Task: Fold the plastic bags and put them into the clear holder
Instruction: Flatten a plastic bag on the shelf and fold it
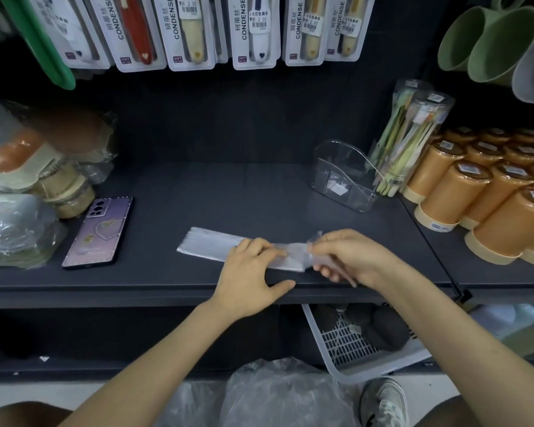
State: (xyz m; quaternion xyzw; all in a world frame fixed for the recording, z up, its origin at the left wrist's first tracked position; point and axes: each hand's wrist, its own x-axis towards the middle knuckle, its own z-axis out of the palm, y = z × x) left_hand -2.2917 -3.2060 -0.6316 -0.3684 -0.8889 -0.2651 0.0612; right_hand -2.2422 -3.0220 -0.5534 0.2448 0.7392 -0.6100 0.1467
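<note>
One plastic bag (208, 246) near shelf edge (105, 286): left fingers (259, 248) press it flat, right fingers (332, 240) pinch.

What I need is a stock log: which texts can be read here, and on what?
"CONDENSE", with Chinese characters beside it: hanging packs.
"2.00": price stickers on the packs.
Labels on orange cups and tube: too small to read.

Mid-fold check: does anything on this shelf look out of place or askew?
Two things. A purple phone lies on the shelf left of the bag strip, and it looks personal rather than stock. The clear tubes of brushes lean tilted just behind the clear holder. Nothing looks spilled or damaged.
</note>
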